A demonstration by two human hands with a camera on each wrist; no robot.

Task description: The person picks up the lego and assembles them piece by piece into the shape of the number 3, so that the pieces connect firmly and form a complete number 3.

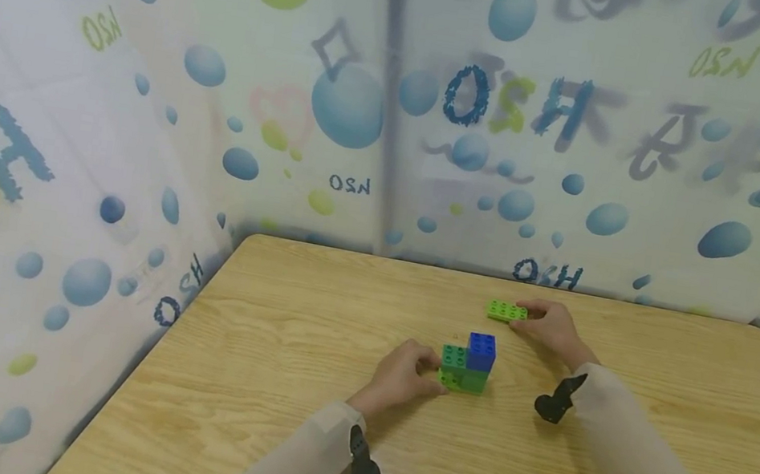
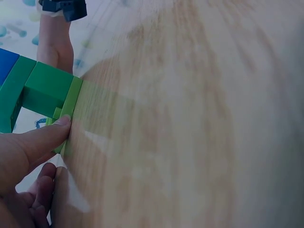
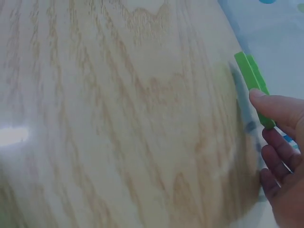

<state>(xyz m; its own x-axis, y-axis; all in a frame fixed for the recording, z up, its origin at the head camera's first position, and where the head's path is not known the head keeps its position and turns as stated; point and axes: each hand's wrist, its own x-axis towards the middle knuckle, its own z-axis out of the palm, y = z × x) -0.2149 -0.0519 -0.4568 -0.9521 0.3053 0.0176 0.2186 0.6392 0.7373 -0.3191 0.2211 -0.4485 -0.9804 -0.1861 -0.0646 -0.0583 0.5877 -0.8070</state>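
A small stack of toy building bricks stands on the table, with a light green flat brick (image 1: pixel 450 380) at the bottom, green bricks (image 1: pixel 455 356) above it and a blue brick (image 1: pixel 480 352) on top at the right. My left hand (image 1: pixel 403 374) holds the stack's left end, the thumb pressing the flat brick's edge in the left wrist view. Farther back, my right hand (image 1: pixel 554 330) pinches another light green flat brick (image 3: pixel 255 90) by its right end. Its studs face up in the head view. Whether this brick touches the table I cannot tell.
The wooden table (image 1: pixel 313 300) has its back edge close to a patterned curtain (image 1: pixel 464 160) with blue and green drops. Another curtain side runs along the left. Both wrists wear black straps (image 1: pixel 363 461) over light sleeves.
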